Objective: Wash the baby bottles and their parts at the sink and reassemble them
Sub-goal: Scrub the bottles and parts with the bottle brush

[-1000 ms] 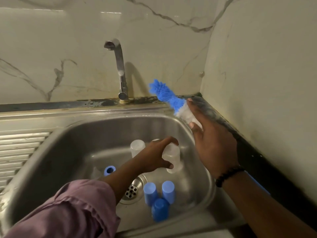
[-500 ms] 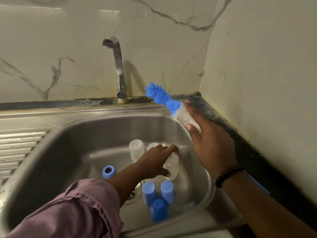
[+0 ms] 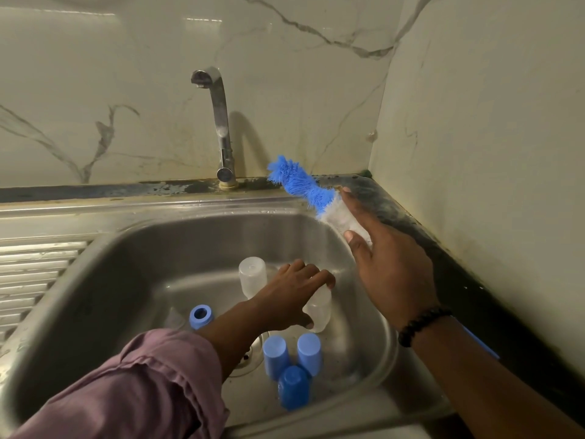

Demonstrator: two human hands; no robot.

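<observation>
In the steel sink (image 3: 104,270), my left hand (image 3: 292,294) grips a clear baby bottle (image 3: 318,312) standing on the sink floor near the right wall. A second clear bottle (image 3: 252,275) stands upside down behind it. Three blue caps (image 3: 292,365) cluster at the front, and a blue screw ring (image 3: 201,315) lies to the left. My right hand (image 3: 389,264) holds a bottle brush with blue bristles (image 3: 300,188) over the sink's back right corner, bristles pointing up and left.
The tap (image 3: 218,122) stands at the back, with no water running. A ribbed drainboard (image 3: 31,280) lies to the left. A dark counter strip (image 3: 459,280) and marble walls close in on the right and behind. The drain (image 3: 248,359) sits under my left forearm.
My left hand has lowered the clear bottle from above the sink floor down to stand on it. My right hand with the brush has barely moved.
</observation>
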